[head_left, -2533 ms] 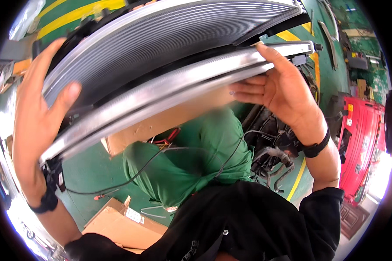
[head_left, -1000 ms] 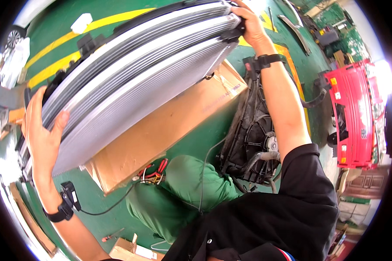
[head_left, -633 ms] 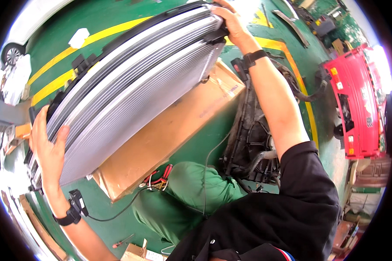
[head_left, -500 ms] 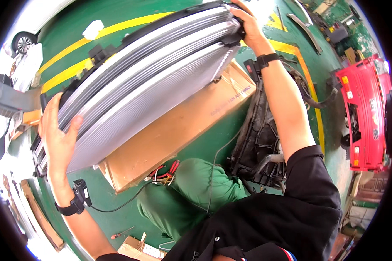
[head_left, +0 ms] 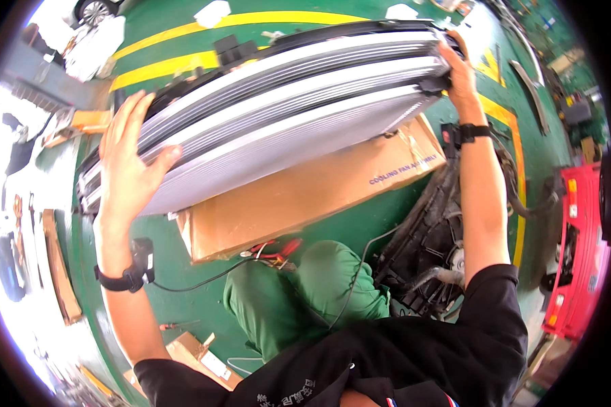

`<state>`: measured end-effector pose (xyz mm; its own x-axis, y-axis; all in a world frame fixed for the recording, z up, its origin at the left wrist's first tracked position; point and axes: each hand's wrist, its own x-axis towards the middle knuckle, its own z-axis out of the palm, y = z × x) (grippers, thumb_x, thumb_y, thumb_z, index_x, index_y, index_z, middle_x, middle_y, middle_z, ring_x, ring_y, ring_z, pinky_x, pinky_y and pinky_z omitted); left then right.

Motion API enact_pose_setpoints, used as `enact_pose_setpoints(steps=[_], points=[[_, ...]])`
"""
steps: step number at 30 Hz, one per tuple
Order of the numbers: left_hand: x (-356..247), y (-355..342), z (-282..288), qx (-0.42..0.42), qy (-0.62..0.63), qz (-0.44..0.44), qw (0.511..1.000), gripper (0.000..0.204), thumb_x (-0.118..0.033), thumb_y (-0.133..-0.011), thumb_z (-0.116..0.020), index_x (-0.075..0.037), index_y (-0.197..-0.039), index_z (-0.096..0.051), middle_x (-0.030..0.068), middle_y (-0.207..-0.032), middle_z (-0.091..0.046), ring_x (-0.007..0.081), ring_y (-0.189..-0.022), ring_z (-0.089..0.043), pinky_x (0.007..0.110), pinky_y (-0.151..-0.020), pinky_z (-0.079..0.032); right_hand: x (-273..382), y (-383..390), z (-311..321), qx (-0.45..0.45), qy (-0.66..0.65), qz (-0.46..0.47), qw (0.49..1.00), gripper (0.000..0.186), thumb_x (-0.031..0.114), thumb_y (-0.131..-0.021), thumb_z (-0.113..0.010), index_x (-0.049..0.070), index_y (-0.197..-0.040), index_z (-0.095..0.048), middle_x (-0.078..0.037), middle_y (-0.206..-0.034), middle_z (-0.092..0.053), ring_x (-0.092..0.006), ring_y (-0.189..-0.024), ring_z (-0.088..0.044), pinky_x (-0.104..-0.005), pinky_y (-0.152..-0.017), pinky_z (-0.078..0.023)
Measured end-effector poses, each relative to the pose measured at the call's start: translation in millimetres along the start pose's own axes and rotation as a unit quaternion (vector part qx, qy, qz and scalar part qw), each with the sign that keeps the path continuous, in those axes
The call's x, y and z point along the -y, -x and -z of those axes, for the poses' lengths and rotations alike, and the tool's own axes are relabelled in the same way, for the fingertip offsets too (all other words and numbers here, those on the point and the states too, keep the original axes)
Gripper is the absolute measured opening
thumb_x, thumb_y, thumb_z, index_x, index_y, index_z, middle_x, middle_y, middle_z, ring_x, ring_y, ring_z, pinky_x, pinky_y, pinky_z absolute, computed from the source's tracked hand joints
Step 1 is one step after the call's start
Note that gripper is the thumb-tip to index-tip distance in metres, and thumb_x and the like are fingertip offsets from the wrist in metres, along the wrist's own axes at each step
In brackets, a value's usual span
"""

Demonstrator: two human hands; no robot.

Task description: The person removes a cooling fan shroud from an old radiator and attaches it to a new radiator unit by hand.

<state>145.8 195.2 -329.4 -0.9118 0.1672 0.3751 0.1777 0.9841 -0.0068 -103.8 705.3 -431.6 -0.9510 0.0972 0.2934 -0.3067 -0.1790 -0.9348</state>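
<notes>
My left hand (head_left: 125,156) grips the left end of a long stacked radiator assembly (head_left: 292,108), fingers over its black upper edge and thumb on the silver face. The far right end is held by my right hand (head_left: 458,71), its fingers wrapped round the corner and partly hidden. The assembly has silver finned cores and a black frame. Directly beneath lies a long cardboard box (head_left: 299,197); I cannot tell whether they touch. Pliers with red handles (head_left: 285,251) lie by my green-trousered knees.
An old black fan assembly with hoses (head_left: 441,251) lies at my right, near a red body panel (head_left: 577,251). A cardboard carton (head_left: 190,353) is near me at lower left. Yellow floor lines (head_left: 319,17), a car wheel (head_left: 95,13) and long strips (head_left: 61,271) lie around.
The assembly has shifted right in the picture and lies more level than a second ago. Since 2.5 seconds ago, my right hand has moved out to its end corner and more box shows below.
</notes>
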Motion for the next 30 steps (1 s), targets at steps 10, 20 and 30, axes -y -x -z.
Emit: enact_pose_setpoints(steps=[10, 20, 30], points=[[144, 134, 63, -0.345, 0.285, 0.363, 0.817, 0.065, -0.048, -0.101, -0.050, 0.002, -0.142, -0.047, 0.0125, -0.142, -0.051, 0.0223, -0.132, -0.045, 0.036, -0.112, -0.031, -15, -10, 10, 0.021, -0.031, -0.011, 0.999, 0.046, 0.020, -0.090, -0.070, 0.010, -0.133, -0.054, -0.006, -0.113, -0.062, -0.0155, -0.101, -0.059, -0.0293, -0.090, -0.047], [132, 134, -3, -0.311, 0.664, 0.386, 0.559, 0.057, -0.052, -0.100, -0.045, -0.003, -0.126, -0.056, 0.0128, -0.126, -0.060, 0.0289, -0.116, -0.057, 0.050, -0.101, -0.043, -7, 1, 14, 0.074, -0.050, -0.084, 0.992, 0.044, 0.031, -0.098, -0.059, 0.006, -0.134, -0.053, -0.010, -0.124, -0.062, -0.0207, -0.110, -0.061, -0.0350, -0.091, -0.050], [161, 153, -34, -0.391, 0.633, 0.379, 0.549, 0.040, -0.038, -0.098, -0.046, -0.004, -0.113, -0.063, 0.0092, -0.109, -0.068, 0.0244, -0.101, -0.064, 0.041, -0.092, -0.048, -15, -4, 21, 0.027, -0.054, -0.136, 0.989, 0.042, 0.040, -0.099, -0.056, 0.006, -0.123, -0.060, -0.006, -0.113, -0.068, -0.0191, -0.100, -0.066, -0.0346, -0.088, -0.051]])
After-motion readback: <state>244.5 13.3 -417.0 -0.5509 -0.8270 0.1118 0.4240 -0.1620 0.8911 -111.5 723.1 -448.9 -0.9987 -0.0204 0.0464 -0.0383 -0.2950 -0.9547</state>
